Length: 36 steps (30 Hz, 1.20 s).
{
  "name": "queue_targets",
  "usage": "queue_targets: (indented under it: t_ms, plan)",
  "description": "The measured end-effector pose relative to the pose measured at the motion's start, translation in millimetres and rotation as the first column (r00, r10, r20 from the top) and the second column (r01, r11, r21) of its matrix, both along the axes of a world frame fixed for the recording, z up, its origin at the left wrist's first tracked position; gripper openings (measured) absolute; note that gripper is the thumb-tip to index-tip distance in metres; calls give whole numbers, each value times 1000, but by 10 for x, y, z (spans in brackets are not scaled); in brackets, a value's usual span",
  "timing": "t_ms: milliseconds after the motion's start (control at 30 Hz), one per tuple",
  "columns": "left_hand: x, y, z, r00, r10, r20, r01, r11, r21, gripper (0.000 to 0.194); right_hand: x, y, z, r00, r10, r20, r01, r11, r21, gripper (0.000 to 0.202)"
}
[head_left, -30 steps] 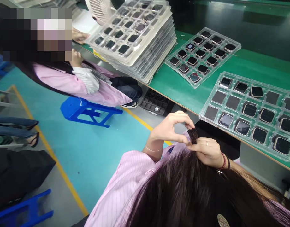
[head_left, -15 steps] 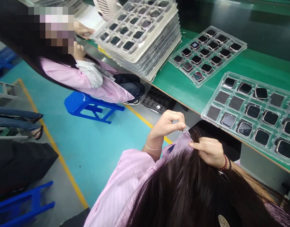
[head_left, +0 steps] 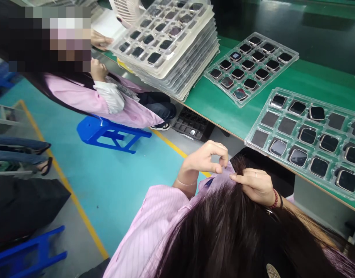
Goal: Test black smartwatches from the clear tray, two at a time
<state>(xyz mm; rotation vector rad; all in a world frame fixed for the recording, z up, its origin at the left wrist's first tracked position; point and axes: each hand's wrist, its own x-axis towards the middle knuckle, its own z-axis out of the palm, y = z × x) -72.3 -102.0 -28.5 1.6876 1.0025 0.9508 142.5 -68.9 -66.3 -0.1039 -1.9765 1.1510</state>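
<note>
My left hand (head_left: 204, 157) is raised with its thumb and forefinger curled together at the edge of a pink striped shirt (head_left: 154, 216). Anything between those fingertips is too small to make out. Beside it, my right hand (head_left: 256, 186) wears a ring and a red bead bracelet. Its thumb and forefinger pinch the shirt's pink cloth next to strands of dark hair (head_left: 212, 231). The hair covers much of the shirt and hides part of the right arm. Nearest to my right hand on the bench is a clear plastic tray (head_left: 265, 152) of smartwatches, apart from both hands.
On the green bench (head_left: 223, 119) lie a second watch tray (head_left: 241, 105) and a tall stack of trays (head_left: 189, 73). A co-worker in a pink sleeve (head_left: 75, 92) sits on a blue stool (head_left: 89, 129) at left. Under the bench sits a black tray (head_left: 183, 127).
My left hand's fingertips have shifted slightly and curl lower beside the cloth edge. My right hand keeps its pinch. The whole view has moved a little.
</note>
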Motion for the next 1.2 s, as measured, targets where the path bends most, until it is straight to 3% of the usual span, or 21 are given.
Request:
queue_targets:
  t_ms: [100, 267, 633, 1200]
  plan:
    - [152, 26, -52, 997, -62, -42, 61, 997, -41, 56, -10, -2, -2, 1000, 9, -4, -9, 1000, 8, 31]
    - [344, 35, -114, 998, 53, 23, -49, 987, -155, 42, -3, 17, 21, 1000, 15, -10, -15, 1000, -2, 30]
    - [157, -25, -146, 927, 235, 294, -171, 959, -226, 37, 43, 21, -12, 994, -93, -59, 92, 996, -19, 33]
    - [188, 22, -213, 920, 276, 278, -208, 945, -251, 41, 9, 53, -52, 997, -76, -28, 75, 997, -32, 27]
